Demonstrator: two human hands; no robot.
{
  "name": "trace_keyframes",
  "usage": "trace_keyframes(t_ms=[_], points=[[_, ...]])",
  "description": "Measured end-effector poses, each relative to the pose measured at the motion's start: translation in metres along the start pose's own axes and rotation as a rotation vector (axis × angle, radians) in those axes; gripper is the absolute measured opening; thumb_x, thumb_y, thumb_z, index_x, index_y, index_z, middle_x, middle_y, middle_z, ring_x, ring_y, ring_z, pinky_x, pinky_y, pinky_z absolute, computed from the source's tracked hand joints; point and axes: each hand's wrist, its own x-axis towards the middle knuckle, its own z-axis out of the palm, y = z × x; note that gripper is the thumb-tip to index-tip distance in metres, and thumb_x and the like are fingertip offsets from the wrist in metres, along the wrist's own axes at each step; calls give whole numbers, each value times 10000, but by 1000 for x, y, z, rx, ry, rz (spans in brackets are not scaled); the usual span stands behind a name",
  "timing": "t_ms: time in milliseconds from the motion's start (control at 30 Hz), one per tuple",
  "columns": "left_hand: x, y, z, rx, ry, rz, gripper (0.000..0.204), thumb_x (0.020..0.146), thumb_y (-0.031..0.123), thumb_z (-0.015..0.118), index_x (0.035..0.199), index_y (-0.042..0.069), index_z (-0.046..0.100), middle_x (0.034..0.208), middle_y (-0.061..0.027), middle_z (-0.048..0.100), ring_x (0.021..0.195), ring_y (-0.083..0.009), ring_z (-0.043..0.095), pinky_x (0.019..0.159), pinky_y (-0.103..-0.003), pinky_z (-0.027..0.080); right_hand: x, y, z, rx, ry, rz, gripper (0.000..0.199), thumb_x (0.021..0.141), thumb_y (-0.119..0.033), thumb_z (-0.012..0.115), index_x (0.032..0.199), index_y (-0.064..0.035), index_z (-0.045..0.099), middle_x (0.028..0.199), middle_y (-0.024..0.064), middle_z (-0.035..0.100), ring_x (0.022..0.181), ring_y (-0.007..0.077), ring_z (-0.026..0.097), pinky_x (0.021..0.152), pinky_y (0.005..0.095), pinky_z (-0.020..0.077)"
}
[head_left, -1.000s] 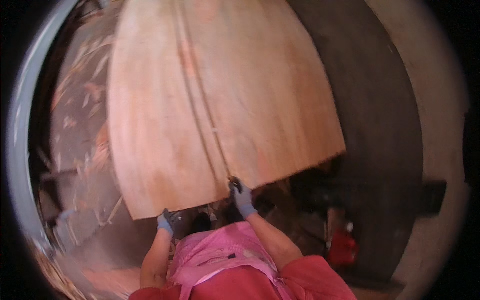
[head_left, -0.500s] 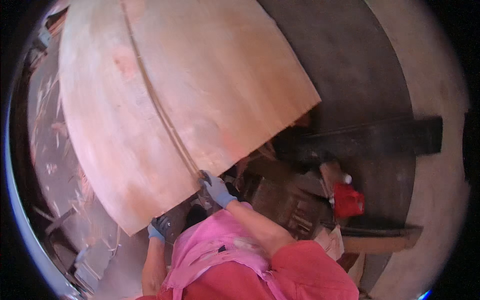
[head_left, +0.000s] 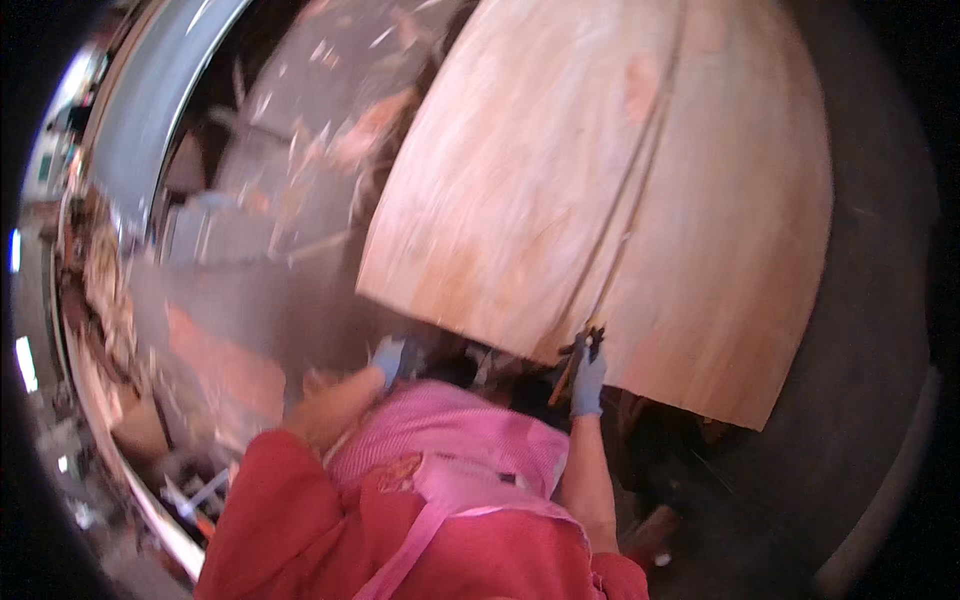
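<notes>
A large thin sheet of pale reddish wood veneer point(head_left: 600, 180) fills the upper middle and right of the head view, with a long seam running down it. My right hand point(head_left: 588, 372), in a blue glove, grips the sheet's near edge at the seam. My left hand point(head_left: 392, 358), also blue-gloved, is lower left, below the sheet's near left corner; blur hides whether it touches the sheet. A pink apron point(head_left: 450, 470) and red sleeves are at the bottom.
Grey machine surfaces with scattered veneer scraps point(head_left: 260, 200) lie to the left. A dark floor point(head_left: 860, 380) curves along the right. Wood pieces and clutter point(head_left: 120, 340) line the far left rim. The picture is motion-blurred.
The view has swung so the veneer sheet now sits to the right instead of the left. My right hand stays on its near edge; my left hand has come away from the sheet's corner.
</notes>
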Motion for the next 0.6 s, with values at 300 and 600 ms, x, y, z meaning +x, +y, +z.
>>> trace_keyframes(t_ms=[300,600], points=[[-2,47,-25,631,909,665,284,899,145,657,1176,125,600,940,-107,713,749,-259,693,616,-393,528,-10,-13,5,20,9,-60,434,987,-278,600,1372,-122,477,737,82,633,527,157,568,467,290,461],[-3,135,-19,866,1193,436,481,814,268,731,1243,103,591,1091,-123,699,1048,-347,645,895,-442,496,-10,0,-6,-159,32,-97,496,981,-277,611,1386,-9,506,1186,89,607,1008,163,553,880,309,453]])
